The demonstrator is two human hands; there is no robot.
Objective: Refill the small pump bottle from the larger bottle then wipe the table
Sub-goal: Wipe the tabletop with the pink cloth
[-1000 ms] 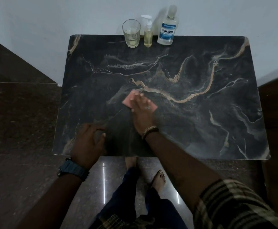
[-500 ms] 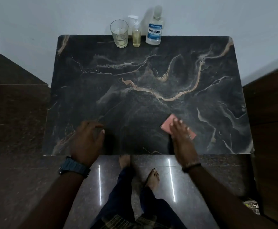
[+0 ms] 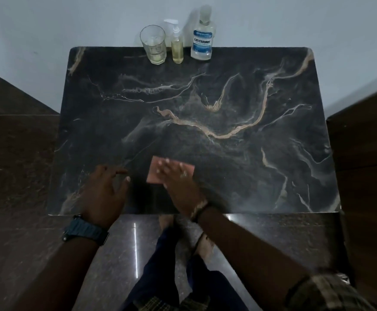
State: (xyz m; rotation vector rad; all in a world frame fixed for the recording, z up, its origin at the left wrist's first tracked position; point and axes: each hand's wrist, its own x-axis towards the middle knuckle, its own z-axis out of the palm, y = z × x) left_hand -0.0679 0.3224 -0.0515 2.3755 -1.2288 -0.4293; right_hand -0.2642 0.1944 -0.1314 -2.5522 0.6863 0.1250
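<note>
You are on the wiping step: your right hand (image 3: 178, 178) presses flat and open on the pink cloth (image 3: 158, 173) near the table's (image 3: 261, 176) front edge, your left hand (image 3: 104, 189) rests open beside it, the small pump bottle (image 3: 177, 49) and larger bottle (image 3: 202, 41) stand at the table's back edge, and next you likely need to sweep the cloth over the unwiped marble.

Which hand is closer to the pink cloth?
The right hand: it lies flat on top of the flat pink rectangular cloth, pressing it to the dark marble table. The left hand rests beside the cloth, apart from it.
</note>
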